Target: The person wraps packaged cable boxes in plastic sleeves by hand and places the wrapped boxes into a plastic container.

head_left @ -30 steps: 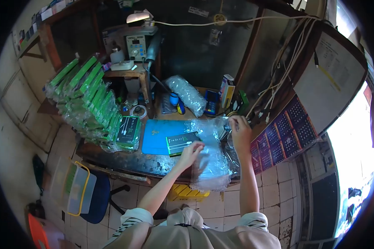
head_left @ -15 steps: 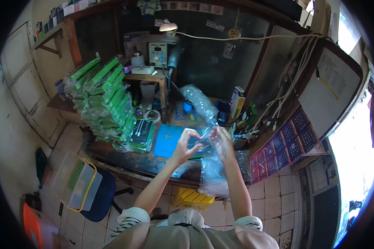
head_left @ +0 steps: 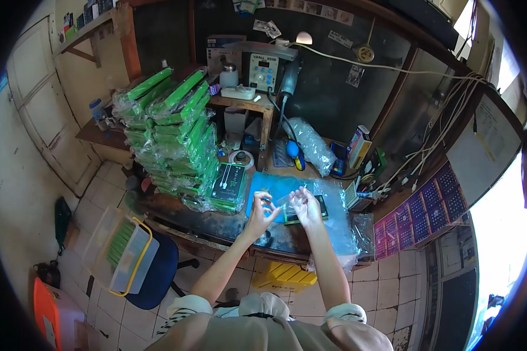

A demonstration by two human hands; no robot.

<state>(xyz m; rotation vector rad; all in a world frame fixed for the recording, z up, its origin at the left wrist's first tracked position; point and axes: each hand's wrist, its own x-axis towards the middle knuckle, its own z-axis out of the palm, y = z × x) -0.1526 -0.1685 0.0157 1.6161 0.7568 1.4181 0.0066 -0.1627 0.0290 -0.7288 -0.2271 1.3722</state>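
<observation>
My left hand (head_left: 262,212) is raised over the blue mat (head_left: 256,189), its fingers curled but apart. Just to the right, my right hand (head_left: 305,206) has its palm turned up and its fingers spread, above a black and green box (head_left: 320,210). A small clear glint shows between the hands; what it is cannot be made out. Clear bubble wrap (head_left: 338,225) lies flat at the right, beside and partly under the box. Left of the mat, a wrapped black and green box (head_left: 229,182) stands against the tall stack of green wrapped boxes (head_left: 173,140).
A roll of bubble wrap (head_left: 311,146) lies behind the mat. The soldering station (head_left: 263,72) stands on a small wooden shelf. A pen holder (head_left: 357,196) is at the right. Below the desk are a yellow crate (head_left: 284,276) and a clear bin (head_left: 118,248).
My hands have parted from the bubble wrap, which now lies lower on the desk. The box beneath is more visible. The camera view has shifted, moving the desk items rightward.
</observation>
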